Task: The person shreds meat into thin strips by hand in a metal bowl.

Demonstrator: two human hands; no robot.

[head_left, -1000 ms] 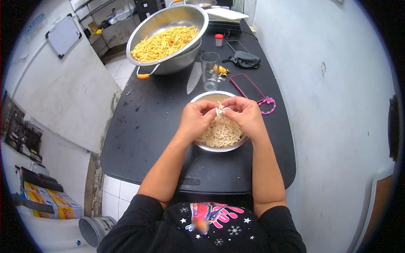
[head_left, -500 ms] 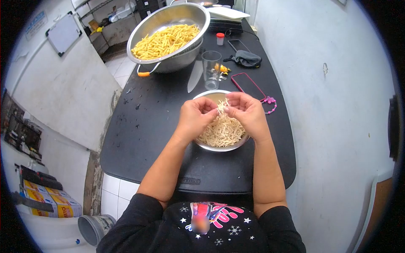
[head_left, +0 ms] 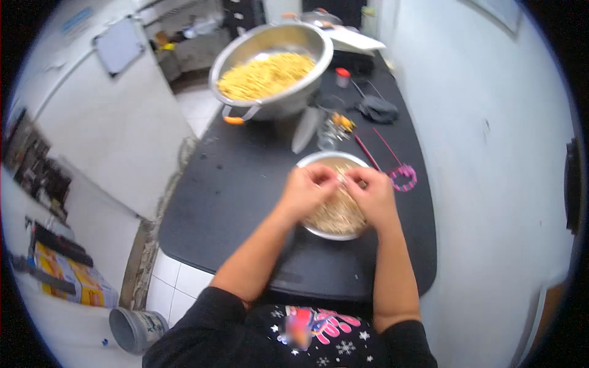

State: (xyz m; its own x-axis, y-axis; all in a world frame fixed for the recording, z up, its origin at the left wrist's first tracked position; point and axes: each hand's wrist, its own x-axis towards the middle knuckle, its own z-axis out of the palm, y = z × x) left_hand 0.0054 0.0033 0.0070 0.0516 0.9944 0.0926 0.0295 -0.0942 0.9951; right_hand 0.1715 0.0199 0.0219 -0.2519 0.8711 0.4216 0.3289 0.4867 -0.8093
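Note:
A metal bowl (head_left: 332,234) near the table's front holds pale, thin shreds (head_left: 336,211). Above its far half, my left hand (head_left: 308,190) and my right hand (head_left: 373,195) meet with pinched fingertips, closed on a small bunch of the same pale shreds. The frame is blurred, so the single strands between the fingers are hard to make out. Beyond the bowl stand a clear cup (head_left: 327,138) and a knife blade (head_left: 306,130). At the far left a large metal colander (head_left: 323,55) with orange handles holds yellow cut strips (head_left: 267,75); it sits tilted.
On the black table (head_left: 227,202) are a red-capped jar (head_left: 342,77), a dark pouch (head_left: 377,109), a pink-edged phone (head_left: 369,153) with a beaded strap (head_left: 404,178), and a white board (head_left: 353,40). A wall runs along the right. A grey bucket (head_left: 138,330) stands lower left.
The view has shifted, so the table and its objects appear lower and further right. My hands remain together over the bowl, with the fingertips still pinched on shreds.

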